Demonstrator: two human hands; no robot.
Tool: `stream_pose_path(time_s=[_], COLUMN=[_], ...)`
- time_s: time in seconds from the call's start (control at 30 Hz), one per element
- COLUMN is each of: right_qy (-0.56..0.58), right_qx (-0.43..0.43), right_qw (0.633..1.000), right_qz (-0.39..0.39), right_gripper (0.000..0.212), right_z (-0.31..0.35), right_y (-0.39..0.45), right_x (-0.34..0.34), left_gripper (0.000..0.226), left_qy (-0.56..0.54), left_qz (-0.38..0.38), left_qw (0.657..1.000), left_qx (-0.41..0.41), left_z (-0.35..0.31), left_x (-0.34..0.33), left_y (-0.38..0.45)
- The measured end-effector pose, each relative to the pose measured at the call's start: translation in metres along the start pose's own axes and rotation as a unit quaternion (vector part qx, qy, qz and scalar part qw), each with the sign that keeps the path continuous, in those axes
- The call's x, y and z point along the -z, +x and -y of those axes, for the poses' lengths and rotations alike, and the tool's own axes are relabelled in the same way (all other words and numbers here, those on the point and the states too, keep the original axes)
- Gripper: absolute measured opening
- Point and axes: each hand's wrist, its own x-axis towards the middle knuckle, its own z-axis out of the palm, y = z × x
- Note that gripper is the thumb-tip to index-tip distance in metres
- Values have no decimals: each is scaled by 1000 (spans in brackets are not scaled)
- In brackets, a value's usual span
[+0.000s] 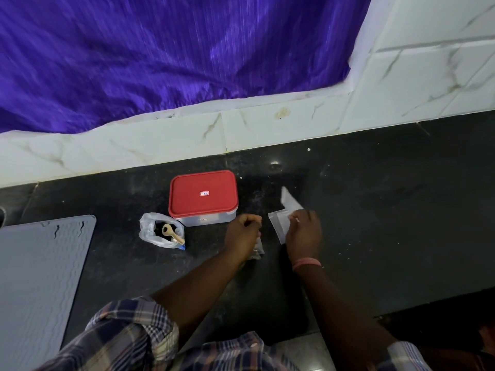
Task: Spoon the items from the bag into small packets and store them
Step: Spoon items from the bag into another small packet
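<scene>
A filled clear packet [256, 246] is pinched in the left hand [242, 235], and an empty packet [278, 226] is held by the right hand [304, 231]. The wooden spoon [171, 232] stands in the plastic bag [160, 230] to the left, nearer the left grip, handle angled toward the person.

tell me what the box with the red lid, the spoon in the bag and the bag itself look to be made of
The box looks like plastic: a cloudy see-through body under a matte red lid with rounded moulded corners. The spoon looks like pale unfinished wood, tan and dull, though light plastic is possible. The bag is thin translucent plastic film, crinkled and glossy, with dark contents showing inside.
</scene>
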Motion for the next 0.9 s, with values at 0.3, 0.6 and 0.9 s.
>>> stream_pose_path(time_s=[0.3,0.6,0.9], right_qy=[-72,2,258], right_qx=[260,206,78], right_qw=[956,977,948], right_qz=[114,58,166], right_gripper=[15,17,9], right_z=[68,142,215], right_y=[-65,-85,-117], right_x=[-19,-29,-53], left_gripper=[12,15,26], left_qy=[-63,-160,-184], left_qz=[-44,-5,-30], left_qw=[997,987,982], left_qx=[22,12,9], left_z=[-5,-1,8], left_x=[67,151,213], left_y=[-5,-25,-35])
